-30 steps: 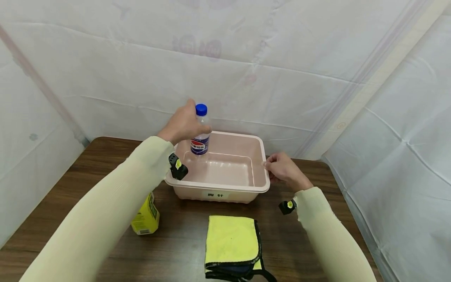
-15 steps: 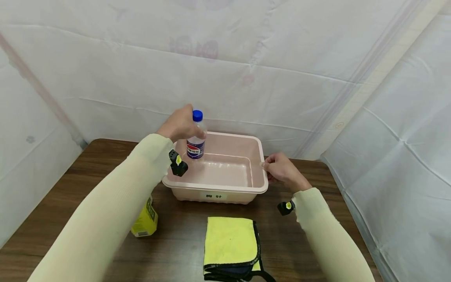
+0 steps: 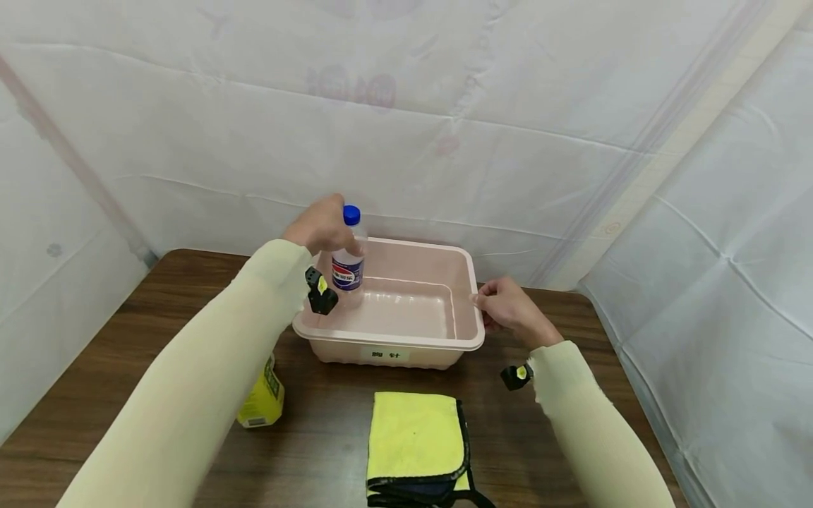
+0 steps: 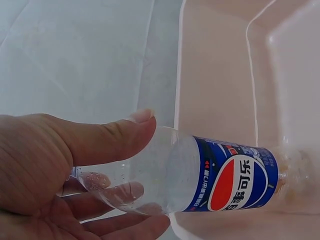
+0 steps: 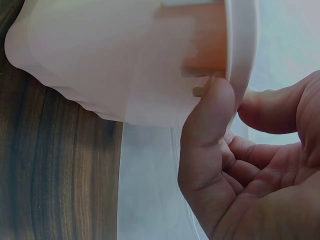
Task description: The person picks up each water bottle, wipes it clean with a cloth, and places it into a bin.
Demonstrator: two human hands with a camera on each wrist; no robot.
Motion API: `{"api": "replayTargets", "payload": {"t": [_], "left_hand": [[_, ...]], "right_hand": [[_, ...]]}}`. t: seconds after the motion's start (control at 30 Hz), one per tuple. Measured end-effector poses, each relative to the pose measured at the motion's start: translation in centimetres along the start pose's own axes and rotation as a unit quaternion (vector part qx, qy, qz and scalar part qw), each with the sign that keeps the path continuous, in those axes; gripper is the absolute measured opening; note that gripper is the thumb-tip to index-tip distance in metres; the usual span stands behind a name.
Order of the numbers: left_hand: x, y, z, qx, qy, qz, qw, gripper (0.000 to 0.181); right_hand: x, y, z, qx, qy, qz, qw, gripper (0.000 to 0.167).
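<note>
A clear plastic soda bottle (image 3: 347, 272) with a blue cap and a blue label stands roughly upright inside the left end of a pink plastic basin (image 3: 406, 310). My left hand (image 3: 322, 227) holds the bottle by its upper part; in the left wrist view the thumb and fingers curl round the clear plastic (image 4: 155, 165) above the label. At the basin's right side, my right hand (image 3: 506, 305) pinches the rim. The right wrist view shows the thumb on one side of that rim (image 5: 242, 50) and the index finger bent under it.
A folded yellow cloth (image 3: 416, 437) with black edging lies in front of the basin on the brown wooden table (image 3: 317, 437). A yellow container (image 3: 263, 398) stands at the left, partly behind my left sleeve. White sheeting (image 3: 406, 141) hangs behind.
My left hand has lowered the bottle and moved it left within the basin. The right hand keeps its grip on the rim.
</note>
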State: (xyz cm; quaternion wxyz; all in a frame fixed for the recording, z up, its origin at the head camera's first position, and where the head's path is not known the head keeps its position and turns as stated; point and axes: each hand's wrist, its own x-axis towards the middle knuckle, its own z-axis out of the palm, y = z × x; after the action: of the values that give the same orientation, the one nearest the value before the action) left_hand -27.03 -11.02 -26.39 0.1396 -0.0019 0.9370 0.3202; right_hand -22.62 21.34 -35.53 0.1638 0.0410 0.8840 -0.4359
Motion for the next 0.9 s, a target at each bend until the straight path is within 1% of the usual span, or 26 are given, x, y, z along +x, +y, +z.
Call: {"api": "replayTargets", "payload": {"t": [0.37,0.63,0.9], "left_hand": [[0.08,-0.17,0.39,-0.003,-0.01,0.003,0.9999,0.084],[-0.07,-0.32,0.56,0.002,-0.018,0.007,0.9998,0.079],[0.0,-0.59,0.7,-0.003,-0.021,0.006,0.9998,0.077]], "right_hand": [[-0.1,0.11,-0.06,-0.003,0.0,-0.003,1.0,0.028],[-0.07,0.22,-0.15,0.011,-0.002,-0.008,0.9999,0.028],[-0.08,0.21,-0.18,0.005,-0.002,-0.005,1.0,0.027]]}}
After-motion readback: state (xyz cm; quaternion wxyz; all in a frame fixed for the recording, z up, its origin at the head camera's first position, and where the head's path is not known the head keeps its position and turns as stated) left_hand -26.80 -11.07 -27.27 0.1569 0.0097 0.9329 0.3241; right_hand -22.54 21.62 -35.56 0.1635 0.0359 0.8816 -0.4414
